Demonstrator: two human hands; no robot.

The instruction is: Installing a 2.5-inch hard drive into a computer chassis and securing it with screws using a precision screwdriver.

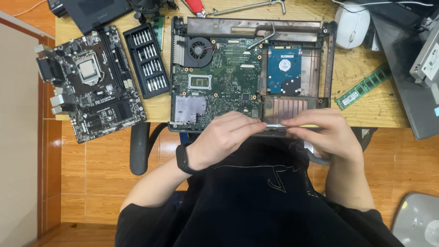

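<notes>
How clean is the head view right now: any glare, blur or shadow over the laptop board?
Head view: even overhead light, the laptop board sharp and free of glare; the left hand and right hand at its near edge look slightly soft; glossy sheen on the orange floor; table edges bow slightly toward the corners.

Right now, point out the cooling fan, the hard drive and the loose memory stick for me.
cooling fan (200, 48): head view, on the hub of the round black fan.
hard drive (284, 69): head view, on the middle of its blue board.
memory stick (363, 87): head view, mid-length on the green strip lying on the table.
</notes>
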